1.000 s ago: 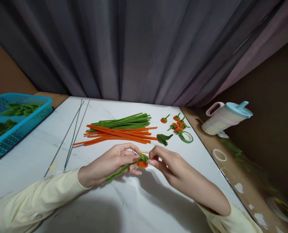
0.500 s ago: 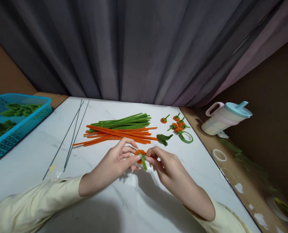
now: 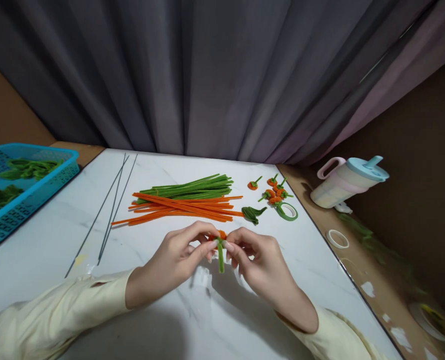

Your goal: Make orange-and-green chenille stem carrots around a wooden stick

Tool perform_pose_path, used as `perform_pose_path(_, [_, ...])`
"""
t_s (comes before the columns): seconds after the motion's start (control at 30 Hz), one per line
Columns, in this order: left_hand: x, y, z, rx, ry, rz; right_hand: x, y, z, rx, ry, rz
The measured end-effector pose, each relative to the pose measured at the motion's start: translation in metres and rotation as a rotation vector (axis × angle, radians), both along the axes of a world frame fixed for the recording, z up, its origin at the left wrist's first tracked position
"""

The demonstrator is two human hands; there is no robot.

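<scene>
- We hold one small orange fuzzy piece (image 3: 222, 233) with a green stem (image 3: 221, 257). It is up in front of us, between our two hands, over the white table (image 3: 154, 167).
- Our left hand (image 3: 179, 252) has its thumb and first finger closed on the left side of it.
- Our right hand (image 3: 262, 260) pinches from the right side, with its thumb tip near the foot of the stem. Our other fingers curl in, and we cannot tell how much they touch.
- The green stem points down toward us, and most of the orange part hides behind our fingers.
- The step in hand looks like pressing the green part into shape where it meets the orange part.
- We think the next move calls for a soft, steady pinch on both sides, so the stem stays in the middle and nothing gets squashed.
- Past our hands lie orange sticks (image 3: 192, 207) and, just behind them, green sticks (image 3: 192, 189).
- To the right we see a bunch of orange pieces with green tops (image 3: 271, 194), touching a roll of green tape (image 3: 281, 214).
</scene>
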State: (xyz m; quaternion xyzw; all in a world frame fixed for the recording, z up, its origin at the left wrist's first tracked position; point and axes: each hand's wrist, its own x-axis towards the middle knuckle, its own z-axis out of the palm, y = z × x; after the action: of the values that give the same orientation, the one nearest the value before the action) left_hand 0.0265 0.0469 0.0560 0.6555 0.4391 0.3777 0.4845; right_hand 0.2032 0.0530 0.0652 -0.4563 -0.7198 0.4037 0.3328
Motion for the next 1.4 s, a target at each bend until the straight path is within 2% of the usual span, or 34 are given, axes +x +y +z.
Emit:
perform_pose_path(0.1, [-0.001, 0.000, 0.000, 0.105, 0.094, -0.001, 0.001, 0.006, 0.003, -0.321, 0.156, 0.027])
perform_pose_path(0.17, [-0.001, 0.000, 0.001, 0.140, 0.131, -0.017, 0.001, 0.008, 0.004, -0.404, 0.212, 0.032])
perform_pose_path(0.33, [-0.001, 0.001, -0.001, 0.294, 0.158, -0.077, 0.002, 0.006, 0.007, -0.331, 0.116, -0.010])
perform_pose_path(0.47, [0.002, 0.003, -0.004, 0.414, 0.186, -0.011, 0.002, 0.002, 0.008, -0.234, 0.033, 0.011])
perform_pose_path(0.57, [0.003, 0.004, -0.004, 0.396, 0.232, 0.022, 0.003, 0.002, 0.006, -0.142, 0.000, 0.028])
perform_pose_path(0.63, [0.003, 0.004, -0.003, 0.319, 0.225, 0.010, 0.003, 0.002, 0.004, -0.010, -0.039, 0.035])
perform_pose_path(0.8, [0.003, 0.005, 0.000, 0.004, 0.057, -0.095, 0.003, 0.000, -0.003, 0.450, -0.187, 0.056])
perform_pose_path(0.9, [0.002, 0.007, 0.004, -0.110, 0.027, -0.122, 0.003, 0.000, -0.005, 0.639, -0.249, 0.093])
perform_pose_path(1.07, [-0.001, 0.011, 0.015, -0.295, -0.017, -0.223, 0.007, 0.004, 0.004, 0.985, -0.409, 0.214])
perform_pose_path(1.2, [-0.007, 0.017, 0.026, -0.516, -0.017, -0.347, 0.009, 0.011, 0.021, 1.317, -0.560, 0.424])
perform_pose_path(1.3, [-0.010, 0.022, 0.029, -0.679, -0.095, -0.486, 0.010, 0.023, 0.031, 1.614, -0.533, 0.628])
perform_pose_path(1.37, [-0.010, 0.022, 0.029, -0.699, -0.113, -0.549, 0.013, 0.034, 0.034, 1.799, -0.449, 0.747])
perform_pose_path(1.4, [-0.009, 0.021, 0.029, -0.655, -0.089, -0.532, 0.015, 0.039, 0.033, 1.845, -0.427, 0.778])
